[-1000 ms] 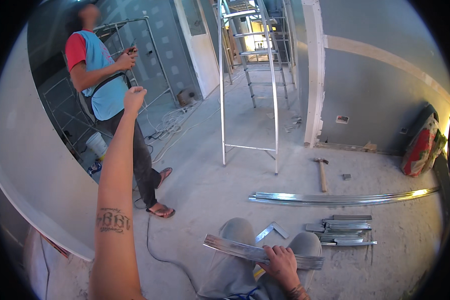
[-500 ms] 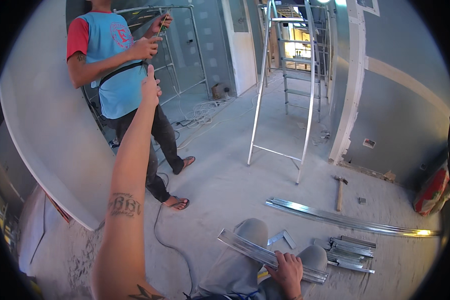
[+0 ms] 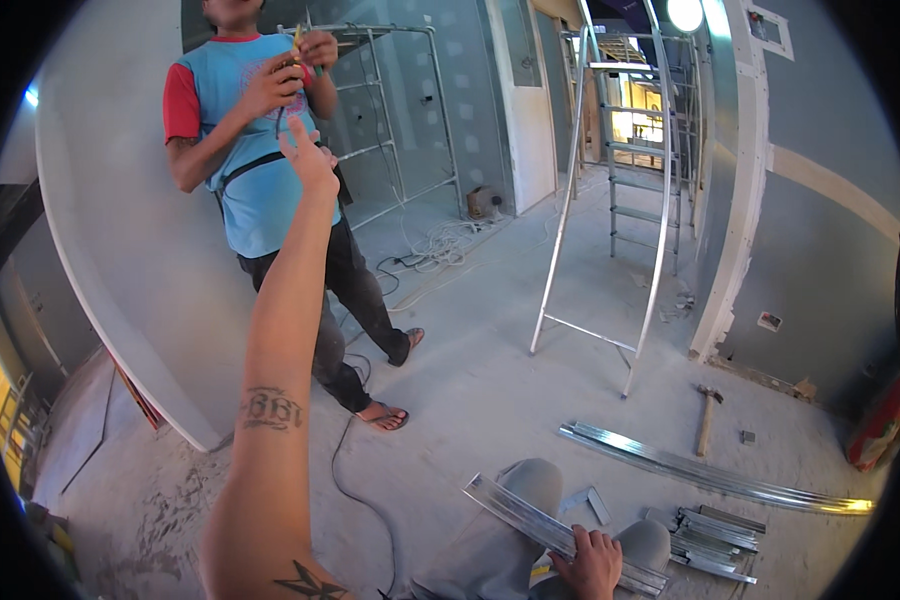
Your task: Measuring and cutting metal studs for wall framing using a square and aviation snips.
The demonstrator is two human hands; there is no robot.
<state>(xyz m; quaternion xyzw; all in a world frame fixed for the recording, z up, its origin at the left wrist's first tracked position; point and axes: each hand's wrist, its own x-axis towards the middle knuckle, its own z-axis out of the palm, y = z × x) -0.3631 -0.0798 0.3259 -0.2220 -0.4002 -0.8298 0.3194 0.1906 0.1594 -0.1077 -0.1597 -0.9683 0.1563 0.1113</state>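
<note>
My left arm stretches far out ahead toward a co-worker (image 3: 255,190) in a blue shirt with red sleeves. At its end my left hand (image 3: 310,158) is open and holds nothing, its fingers spread just below the co-worker's hands. Those hands (image 3: 288,78) hold a thin, pointed yellow-and-green item, too small to name. Down in front of me, my right hand (image 3: 588,566) is closed around a length of silvery metal channel (image 3: 515,512) lying slantwise across my knees. Beyond the channel a small metal square (image 3: 587,503) lies on the floor.
Short cut metal channels (image 3: 715,540) lie piled on the right. Behind them are long metal channels (image 3: 710,470) and a hammer (image 3: 709,420). A stepladder (image 3: 560,255) stands farther back. A curved white panel (image 3: 120,260) rises at left. A cable (image 3: 355,490) trails across the floor.
The fingers of my left hand have gone from mostly folded to spread. The co-worker's hands have come closer together around the thin item. My right hand still grips the channel.
</note>
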